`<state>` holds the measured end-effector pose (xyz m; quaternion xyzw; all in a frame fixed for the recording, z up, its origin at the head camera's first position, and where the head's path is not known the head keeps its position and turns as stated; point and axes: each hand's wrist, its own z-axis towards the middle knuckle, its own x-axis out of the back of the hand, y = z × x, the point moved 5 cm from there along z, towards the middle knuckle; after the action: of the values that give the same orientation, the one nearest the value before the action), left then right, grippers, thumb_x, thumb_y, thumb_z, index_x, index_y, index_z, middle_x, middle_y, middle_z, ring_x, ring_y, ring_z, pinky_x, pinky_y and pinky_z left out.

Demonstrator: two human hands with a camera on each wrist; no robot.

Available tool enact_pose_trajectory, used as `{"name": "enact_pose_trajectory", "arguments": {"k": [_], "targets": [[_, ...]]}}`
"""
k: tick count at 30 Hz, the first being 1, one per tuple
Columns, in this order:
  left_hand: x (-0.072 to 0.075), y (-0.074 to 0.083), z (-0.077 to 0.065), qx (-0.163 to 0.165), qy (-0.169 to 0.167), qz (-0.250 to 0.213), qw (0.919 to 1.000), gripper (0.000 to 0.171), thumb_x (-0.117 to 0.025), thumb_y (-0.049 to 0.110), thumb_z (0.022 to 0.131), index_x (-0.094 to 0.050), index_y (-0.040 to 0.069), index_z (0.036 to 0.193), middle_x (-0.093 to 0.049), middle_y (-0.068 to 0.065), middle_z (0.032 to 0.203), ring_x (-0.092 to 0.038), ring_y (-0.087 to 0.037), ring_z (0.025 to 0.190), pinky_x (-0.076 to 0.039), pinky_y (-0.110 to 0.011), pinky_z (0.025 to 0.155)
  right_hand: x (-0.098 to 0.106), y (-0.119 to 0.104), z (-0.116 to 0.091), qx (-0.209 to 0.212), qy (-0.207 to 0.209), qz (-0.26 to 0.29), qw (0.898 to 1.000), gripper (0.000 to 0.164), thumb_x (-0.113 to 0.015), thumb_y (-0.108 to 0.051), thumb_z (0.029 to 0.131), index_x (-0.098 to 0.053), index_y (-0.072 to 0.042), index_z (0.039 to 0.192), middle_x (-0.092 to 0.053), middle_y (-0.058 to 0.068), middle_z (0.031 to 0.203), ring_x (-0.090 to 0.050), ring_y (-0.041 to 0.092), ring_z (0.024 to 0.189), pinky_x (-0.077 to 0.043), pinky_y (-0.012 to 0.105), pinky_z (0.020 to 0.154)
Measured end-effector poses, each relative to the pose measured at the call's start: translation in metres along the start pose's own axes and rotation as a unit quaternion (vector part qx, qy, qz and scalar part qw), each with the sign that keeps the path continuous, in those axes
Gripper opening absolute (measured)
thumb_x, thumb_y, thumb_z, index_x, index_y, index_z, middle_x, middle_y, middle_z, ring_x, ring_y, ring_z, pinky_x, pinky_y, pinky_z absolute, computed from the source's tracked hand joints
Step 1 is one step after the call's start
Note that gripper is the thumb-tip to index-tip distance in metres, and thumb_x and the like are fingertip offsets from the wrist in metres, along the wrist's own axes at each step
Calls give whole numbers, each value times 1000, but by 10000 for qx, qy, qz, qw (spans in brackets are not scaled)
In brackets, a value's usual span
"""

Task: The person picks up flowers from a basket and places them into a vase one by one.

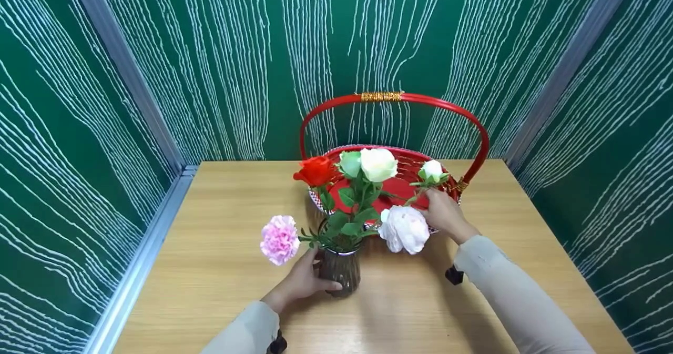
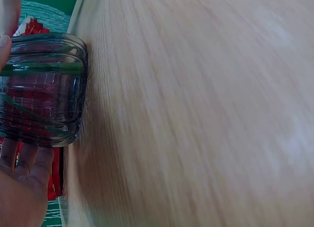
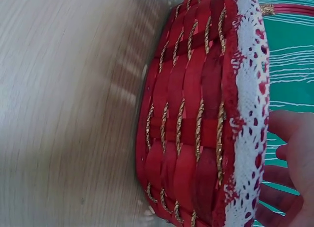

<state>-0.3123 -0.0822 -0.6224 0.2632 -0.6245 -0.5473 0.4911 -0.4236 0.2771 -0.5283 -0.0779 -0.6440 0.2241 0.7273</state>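
A ribbed glass vase (image 1: pixel 340 275) stands on the table, its top full of green stems. My left hand (image 1: pixel 307 277) grips its lower part, the thumb across the front. Out of the vase rise a red rose (image 1: pixel 315 171), a cream rose (image 1: pixel 378 164), a pink carnation (image 1: pixel 279 240) and a large pale flower (image 1: pixel 404 230). My right hand (image 1: pixel 446 214) is over the front right rim of a red basket (image 1: pixel 391 153), right below a white rosebud (image 1: pixel 432 170). In the right wrist view the lace rim (image 3: pixel 251 114) hides its fingertips, so a hold on the bud's stem cannot be confirmed.
The basket's tall red handle (image 1: pixel 481 138) arches above it, wrapped with gold at the top. Green walls (image 1: pixel 231 70) with white wavy lines enclose the wooden table (image 1: pixel 226 201) at the back and sides.
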Motion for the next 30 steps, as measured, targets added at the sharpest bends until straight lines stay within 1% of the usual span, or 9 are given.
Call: {"name": "enact_pose_trajectory", "arguments": {"k": [5, 8, 12, 14, 19, 22, 24, 27, 30], "targets": [[0, -1, 0, 20, -23, 42, 10000, 107, -100, 17, 78, -36, 3, 163, -61, -22, 140, -59, -46, 140, -52, -56, 120, -6, 3, 1, -183, -260, -61, 9995, 33, -73, -19, 100, -68, 6, 120, -74, 30, 120, -71, 49, 111, -60, 66, 94], [0, -1, 0, 36, -39, 34, 10000, 106, -100, 17, 79, -36, 4, 162, -60, -22, 140, -60, -46, 139, -53, -56, 119, -9, 5, 2, -276, -450, -121, 9985, 24, -64, -8, 101, -68, 5, 121, -74, 29, 120, -71, 48, 113, -60, 66, 94], [0, 0, 0, -13, -20, 30, 10000, 105, -99, 16, 79, -37, 3, 162, -61, -23, 140, -60, -47, 139, -53, -57, 119, -13, 7, 3, -423, -675, -184, 9967, 28, -51, 3, 102, -68, 5, 124, -74, 29, 121, -71, 47, 114, -60, 65, 96], [0, 1, -1, -21, -6, 21, 10000, 104, -99, 15, 79, -38, 4, 162, -61, -23, 140, -60, -46, 139, -52, -57, 119, -15, 6, 3, -473, -782, -168, 9957, 30, -46, 3, 105, -68, 6, 125, -73, 29, 121, -71, 47, 115, -59, 65, 98], [1, 1, 0, 37, 20, 30, 10000, 102, -99, 14, 78, -40, 5, 161, -61, -23, 141, -59, -45, 140, -50, -58, 121, -20, 5, 4, -453, -934, -93, 9946, 32, -40, -2, 112, -66, 9, 127, -70, 32, 124, -68, 50, 120, -57, 65, 104], [1, 1, 0, 9, 24, 76, 10000, 101, -99, 16, 78, -41, 5, 160, -62, -22, 141, -59, -44, 140, -50, -58, 122, -21, 5, 4, -412, -885, -172, 9951, 33, -39, -2, 113, -65, 10, 130, -70, 34, 126, -68, 51, 122, -57, 66, 106], [0, 1, 1, -10, 15, 82, 10000, 101, -100, 16, 78, -41, 5, 160, -62, -22, 141, -59, -44, 140, -49, -58, 122, -21, 6, 4, -351, -773, -259, 9961, 33, -39, -2, 112, -66, 10, 128, -71, 34, 122, -69, 52, 119, -58, 67, 103], [0, 0, 1, -2, 3, 87, 10000, 101, -100, 16, 78, -41, 5, 159, -61, -21, 141, -58, -43, 140, -50, -58, 122, -20, 6, 5, -172, -495, -341, 9980, 27, -45, -1, 109, -70, 8, 116, -73, 34, 111, -72, 53, 108, -60, 67, 93], [0, 0, 1, 41, -11, 71, 10000, 102, -100, 15, 78, -41, 5, 160, -61, -20, 142, -58, -42, 141, -49, -57, 122, -19, 5, 6, -21, -245, -229, 9994, 20, -54, -2, 105, -72, 6, 104, -75, 32, 101, -73, 52, 100, -61, 67, 85]]}}
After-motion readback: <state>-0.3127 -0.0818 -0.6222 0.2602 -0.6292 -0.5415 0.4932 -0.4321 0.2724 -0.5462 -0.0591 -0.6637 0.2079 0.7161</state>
